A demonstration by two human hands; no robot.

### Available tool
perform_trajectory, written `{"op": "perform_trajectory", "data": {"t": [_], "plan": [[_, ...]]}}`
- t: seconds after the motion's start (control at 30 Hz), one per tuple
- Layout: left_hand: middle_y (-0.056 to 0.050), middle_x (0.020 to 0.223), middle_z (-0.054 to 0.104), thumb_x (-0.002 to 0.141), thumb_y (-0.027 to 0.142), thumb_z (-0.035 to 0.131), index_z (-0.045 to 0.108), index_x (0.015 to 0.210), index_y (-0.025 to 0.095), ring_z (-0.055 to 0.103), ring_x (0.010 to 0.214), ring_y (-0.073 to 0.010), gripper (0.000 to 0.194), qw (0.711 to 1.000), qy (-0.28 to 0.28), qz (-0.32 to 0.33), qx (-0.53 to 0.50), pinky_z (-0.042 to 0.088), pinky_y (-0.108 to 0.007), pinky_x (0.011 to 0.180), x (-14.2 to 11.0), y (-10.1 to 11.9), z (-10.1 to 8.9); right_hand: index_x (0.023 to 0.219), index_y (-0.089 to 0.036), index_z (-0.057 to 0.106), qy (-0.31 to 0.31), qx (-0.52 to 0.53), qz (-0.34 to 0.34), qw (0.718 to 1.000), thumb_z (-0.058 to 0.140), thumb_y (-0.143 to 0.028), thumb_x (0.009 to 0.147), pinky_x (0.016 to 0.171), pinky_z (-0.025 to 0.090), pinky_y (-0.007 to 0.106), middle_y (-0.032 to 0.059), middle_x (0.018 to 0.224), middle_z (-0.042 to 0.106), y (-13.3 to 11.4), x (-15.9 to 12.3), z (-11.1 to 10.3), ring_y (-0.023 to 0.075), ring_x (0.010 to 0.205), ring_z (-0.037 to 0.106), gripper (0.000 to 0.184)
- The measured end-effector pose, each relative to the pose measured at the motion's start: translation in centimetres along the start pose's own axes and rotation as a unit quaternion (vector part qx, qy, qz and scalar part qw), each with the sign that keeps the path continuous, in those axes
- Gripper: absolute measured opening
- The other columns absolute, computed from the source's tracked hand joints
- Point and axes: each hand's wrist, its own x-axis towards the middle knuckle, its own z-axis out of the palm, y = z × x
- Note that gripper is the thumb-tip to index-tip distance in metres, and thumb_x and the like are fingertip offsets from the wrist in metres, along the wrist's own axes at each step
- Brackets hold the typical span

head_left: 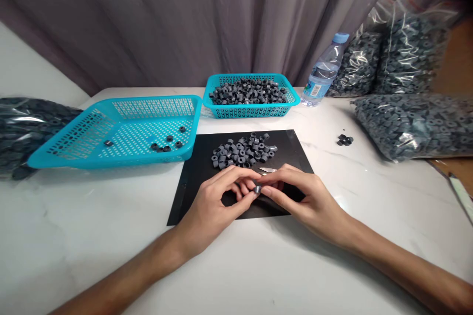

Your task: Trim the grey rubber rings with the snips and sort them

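Observation:
Between the fingertips of my left hand [218, 194] is a small dark-grey ring [257, 189], held just above the black mat [192, 177]. My right hand [305, 197] is closed close beside it, its thumb and index tips at the ring's right side. Thin silver pointed blades [267, 170] stick out leftward by the right fingers, like small snips; their handle is hidden behind that hand. A loose pile of similar grey rings [242, 151] lies on the mat just beyond both hands.
At left stands a blue basket [148, 160] with several rings inside; a fuller blue basket [251, 112] sits behind the mat. A water bottle [323, 74], bulging clear bags [417, 128] and a few dark pieces [345, 140] are at right. Another bag [33, 123] lies far left.

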Motion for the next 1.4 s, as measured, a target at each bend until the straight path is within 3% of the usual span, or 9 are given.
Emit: {"op": "perform_trajectory", "data": {"t": [0.17, 0.33, 0.53, 0.73, 0.83, 0.93, 1.13, 1.27, 1.4], "plan": [[-0.001, 0.096, 0.069, 0.091, 0.013, 0.064, 0.067, 0.109, 0.021, 0.064, 0.077, -0.0116, 0.020, 1.000, -0.005, 0.006, 0.017, 0.055, -0.023, 0.071, 0.0, 0.6, 0.1, 0.104, -0.021, 0.069, 0.009, -0.002, -0.023, 1.000, 0.062, -0.027, 0.099, 0.073, 0.052, 0.030, 0.0045, 0.091, 0.067, 0.2, -0.2, 0.1, 0.0170, 0.085, 0.061, 0.010], [-0.002, 0.103, 0.067, 0.090, 0.012, 0.062, 0.066, 0.112, 0.024, 0.062, 0.084, -0.0142, 0.025, 0.991, 0.021, 0.043, 0.121, 0.053, -0.027, 0.078, 0.4, 0.3, -1.0, 0.102, -0.020, 0.066, 0.018, -0.039, -0.040, 0.998, 0.059, -0.025, 0.101, 0.073, 0.052, 0.031, 0.0060, 0.093, 0.066, 0.6, -0.1, -0.6, 0.0178, 0.086, 0.059, 0.009], [-0.001, 0.093, 0.061, 0.088, 0.023, 0.068, 0.064, 0.100, 0.021, 0.056, 0.082, -0.0161, 0.013, 0.972, 0.129, -0.001, 0.197, 0.047, -0.030, 0.075, 1.5, -1.4, -3.2, 0.108, -0.021, 0.063, 0.048, -0.130, -0.084, 0.987, 0.055, -0.021, 0.102, 0.082, 0.055, 0.036, 0.0075, 0.105, 0.068, 1.9, 0.0, -1.4, 0.0198, 0.097, 0.061, 0.010], [0.001, 0.087, 0.057, 0.085, 0.030, 0.071, 0.056, 0.092, 0.021, 0.053, 0.077, -0.0156, 0.019, 0.968, 0.116, -0.027, 0.222, 0.044, -0.029, 0.068, 1.7, -2.0, -3.6, 0.101, -0.020, 0.060, 0.087, -0.211, -0.066, 0.971, 0.055, -0.021, 0.100, 0.082, 0.054, 0.038, 0.0074, 0.100, 0.067, 3.4, 0.6, -2.2, 0.0200, 0.093, 0.062, 0.006], [0.003, 0.079, 0.052, 0.085, 0.034, 0.070, 0.048, 0.086, 0.022, 0.049, 0.069, -0.0141, 0.025, 0.966, 0.109, -0.060, 0.229, 0.043, -0.027, 0.063, 1.5, -2.2, -3.5, 0.110, -0.020, 0.058, 0.159, -0.196, -0.023, 0.967, 0.061, -0.030, 0.097, 0.080, 0.055, 0.038, 0.0076, 0.100, 0.068, 4.3, 1.2, -4.3, 0.0204, 0.087, 0.064, 0.017], [0.005, 0.075, 0.048, 0.084, 0.037, 0.070, 0.044, 0.086, 0.023, 0.046, 0.065, -0.0139, 0.029, 0.961, 0.100, -0.086, 0.245, 0.041, -0.027, 0.061, 1.3, -2.6, -3.6, 0.123, -0.018, 0.059, 0.181, -0.207, 0.035, 0.961, 0.066, -0.038, 0.093, 0.072, 0.054, 0.037, 0.0076, 0.096, 0.070, 5.4, 1.6, -7.8, 0.0210, 0.080, 0.066, 0.036], [0.003, 0.080, 0.051, 0.084, 0.044, 0.069, 0.047, 0.089, 0.023, 0.049, 0.068, -0.0150, 0.031, 0.955, 0.092, -0.096, 0.264, 0.041, -0.027, 0.061, 1.4, -2.9, -3.8, 0.096, -0.016, 0.075, 0.258, -0.244, 0.165, 0.920, 0.070, -0.030, 0.087, 0.078, 0.051, 0.034, 0.0102, 0.090, 0.075, 6.7, 1.6, -14.4, 0.0214, 0.078, 0.069, 0.018], [0.004, 0.077, 0.050, 0.084, 0.046, 0.069, 0.044, 0.088, 0.024, 0.050, 0.064, -0.0144, 0.033, 0.952, 0.091, -0.123, 0.267, 0.039, -0.027, 0.057, 1.4, -2.6, -3.7, 0.095, -0.015, 0.076, 0.244, -0.253, 0.197, 0.915, 0.072, -0.029, 0.084, 0.078, 0.049, 0.033, 0.0123, 0.091, 0.076, 6.8, 1.2, -16.2, 0.0216, 0.080, 0.070, 0.019], [0.004, 0.077, 0.053, 0.087, 0.043, 0.064, 0.047, 0.090, 0.024, 0.053, 0.063, -0.0145, 0.026, 0.952, 0.076, -0.127, 0.266, 0.038, -0.026, 0.056, 1.3, -2.1, -3.5, 0.084, -0.014, 0.080, 0.220, -0.274, 0.221, 0.910, 0.075, -0.031, 0.080, 0.066, 0.045, 0.034, 0.0117, 0.076, 0.075, 7.4, 0.7, -17.1, 0.0213, 0.068, 0.067, 0.018]]}}
